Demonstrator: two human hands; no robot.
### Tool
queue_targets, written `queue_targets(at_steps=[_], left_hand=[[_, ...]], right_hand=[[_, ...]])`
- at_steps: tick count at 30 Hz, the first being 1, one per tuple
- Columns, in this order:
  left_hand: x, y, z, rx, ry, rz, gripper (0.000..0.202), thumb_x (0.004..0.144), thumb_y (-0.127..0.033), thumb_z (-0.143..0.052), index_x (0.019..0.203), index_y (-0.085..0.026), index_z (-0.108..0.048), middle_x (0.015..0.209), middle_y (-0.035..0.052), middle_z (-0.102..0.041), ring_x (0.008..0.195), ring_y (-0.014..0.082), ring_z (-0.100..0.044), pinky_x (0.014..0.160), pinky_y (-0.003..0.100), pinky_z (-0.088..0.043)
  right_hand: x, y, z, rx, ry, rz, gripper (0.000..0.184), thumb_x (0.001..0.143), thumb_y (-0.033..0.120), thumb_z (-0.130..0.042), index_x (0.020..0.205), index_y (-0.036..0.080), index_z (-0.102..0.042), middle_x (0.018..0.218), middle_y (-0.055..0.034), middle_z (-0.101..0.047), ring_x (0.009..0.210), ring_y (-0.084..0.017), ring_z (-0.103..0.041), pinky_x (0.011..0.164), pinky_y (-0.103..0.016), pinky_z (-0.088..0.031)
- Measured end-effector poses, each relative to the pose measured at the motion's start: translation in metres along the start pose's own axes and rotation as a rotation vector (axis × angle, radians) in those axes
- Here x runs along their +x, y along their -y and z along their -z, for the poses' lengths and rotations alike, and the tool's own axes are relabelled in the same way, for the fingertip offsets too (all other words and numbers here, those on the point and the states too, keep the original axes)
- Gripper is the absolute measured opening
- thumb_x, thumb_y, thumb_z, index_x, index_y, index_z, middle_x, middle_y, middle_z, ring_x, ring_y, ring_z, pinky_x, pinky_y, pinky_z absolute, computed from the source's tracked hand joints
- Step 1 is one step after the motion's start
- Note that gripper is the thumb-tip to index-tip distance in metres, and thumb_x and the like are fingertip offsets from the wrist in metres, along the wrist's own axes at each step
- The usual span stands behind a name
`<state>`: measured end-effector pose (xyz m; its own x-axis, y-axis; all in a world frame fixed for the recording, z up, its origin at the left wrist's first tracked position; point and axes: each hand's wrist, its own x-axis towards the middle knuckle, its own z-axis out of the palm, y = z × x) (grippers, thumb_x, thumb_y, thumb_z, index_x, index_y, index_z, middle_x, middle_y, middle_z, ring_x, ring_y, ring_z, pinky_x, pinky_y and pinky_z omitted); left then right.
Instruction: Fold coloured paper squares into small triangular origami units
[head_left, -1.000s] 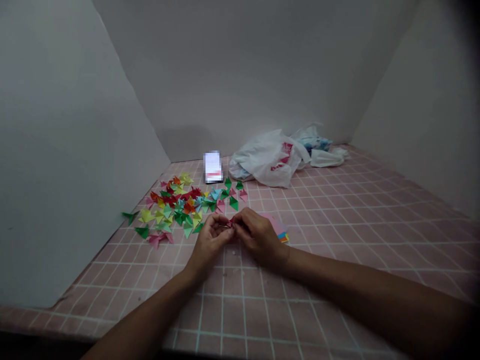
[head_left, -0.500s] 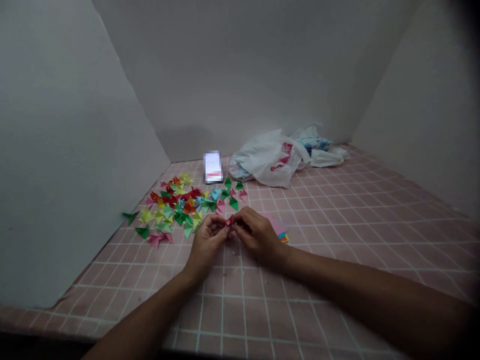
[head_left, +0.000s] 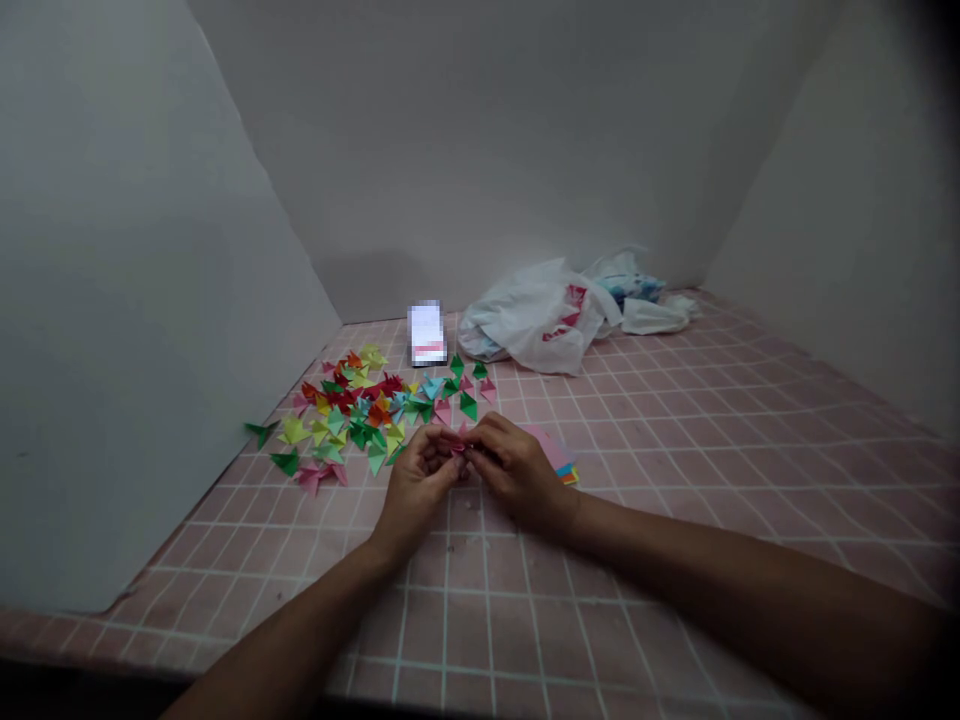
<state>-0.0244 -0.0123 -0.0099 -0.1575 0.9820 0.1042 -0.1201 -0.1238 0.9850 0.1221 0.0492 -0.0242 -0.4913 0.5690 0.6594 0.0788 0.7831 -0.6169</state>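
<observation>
A small pink folded paper piece (head_left: 458, 447) is pinched between the fingertips of both hands, just above the pink tiled surface. My left hand (head_left: 417, 481) grips it from the left with curled fingers. My right hand (head_left: 513, 468) grips it from the right, fingers pressed together. Most of the piece is hidden by the fingers. A stack of coloured paper sheets (head_left: 559, 458), pink on top, lies just behind my right hand.
A heap of several folded paper triangles (head_left: 367, 408) in red, green, yellow, blue and pink lies to the left front of the hands. A small white box (head_left: 426, 333) and crumpled plastic bags (head_left: 555, 313) sit near the back wall. Grey walls enclose three sides.
Both hands stay in place; the fingers have shifted slightly, closing more tightly around the pink piece so less of it shows.
</observation>
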Motion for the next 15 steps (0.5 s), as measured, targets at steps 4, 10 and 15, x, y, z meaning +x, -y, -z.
queue_targets(at_steps=[4, 10, 15], left_hand=[[0.0015, 0.0003, 0.0001, 0.028, -0.012, 0.025, 0.026, 0.071, -0.023, -0.079, 0.086, -0.018, -0.059, 0.077, -0.0025, -0.064, 0.067, 0.0098, -0.062, 0.065, 0.022, -0.052], [0.0017, 0.0002, 0.0023, 0.025, -0.041, 0.028, 0.023, 0.071, -0.026, -0.078, 0.081, -0.016, -0.06, 0.072, -0.0025, -0.064, 0.064, 0.0106, -0.062, 0.063, 0.022, -0.051], [0.001, -0.0019, 0.0015, 0.007, -0.037, 0.03, 0.021, 0.072, -0.026, -0.077, 0.081, -0.016, -0.06, 0.07, -0.0019, -0.065, 0.064, 0.0109, -0.062, 0.064, 0.023, -0.05]], right_hand=[[-0.0001, -0.0002, 0.0009, -0.016, 0.013, 0.012, 0.015, 0.089, 0.003, -0.056, 0.09, 0.017, -0.062, 0.086, -0.0052, -0.059, 0.082, -0.019, -0.059, 0.072, -0.031, -0.048], [0.0017, 0.0031, 0.0028, -0.001, 0.022, -0.023, 0.015, 0.09, 0.005, -0.055, 0.09, 0.018, -0.061, 0.086, -0.0051, -0.059, 0.082, -0.019, -0.059, 0.072, -0.031, -0.048], [0.0033, 0.0037, 0.003, 0.02, 0.023, -0.044, 0.015, 0.089, 0.005, -0.056, 0.088, 0.02, -0.06, 0.085, -0.0037, -0.058, 0.081, -0.018, -0.059, 0.071, -0.03, -0.047]])
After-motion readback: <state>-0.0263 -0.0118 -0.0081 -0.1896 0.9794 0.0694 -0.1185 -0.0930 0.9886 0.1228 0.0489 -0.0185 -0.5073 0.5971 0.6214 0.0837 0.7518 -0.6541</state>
